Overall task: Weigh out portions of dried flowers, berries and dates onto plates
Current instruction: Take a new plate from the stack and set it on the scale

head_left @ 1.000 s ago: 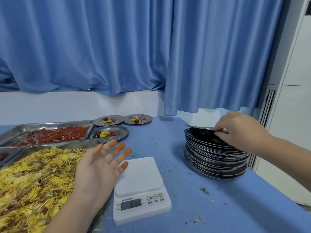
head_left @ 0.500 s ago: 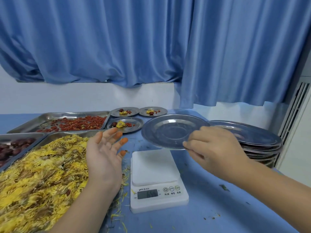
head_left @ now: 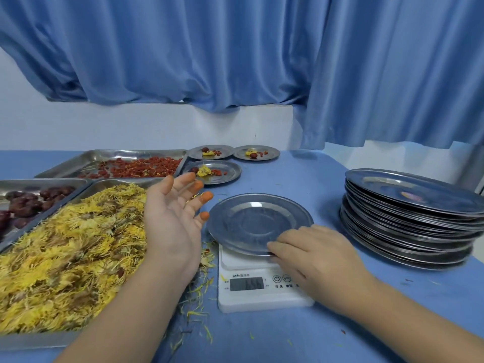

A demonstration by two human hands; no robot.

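Note:
An empty steel plate (head_left: pixel 251 221) lies on the white kitchen scale (head_left: pixel 259 292). My right hand (head_left: pixel 314 258) holds the plate's near rim, fingers curled at its edge. Over the edge of the tray of yellow dried flowers (head_left: pixel 65 247) hovers my left hand (head_left: pixel 175 218), palm up, fingers spread, orange-stained tips, holding nothing. A tray of red berries (head_left: pixel 131 166) sits behind, and a tray of dark dates (head_left: pixel 28 203) at the left. Three filled plates (head_left: pixel 217 171) stand at the back.
A tall stack of steel plates (head_left: pixel 411 218) stands at the right on the blue table (head_left: pixel 327 336). Loose petals litter the cloth by the scale. Blue curtains and a white wall close the back.
My right hand carried a plate from the stack leftward and set it down on the scale. My left hand stayed raised and open above the flower tray.

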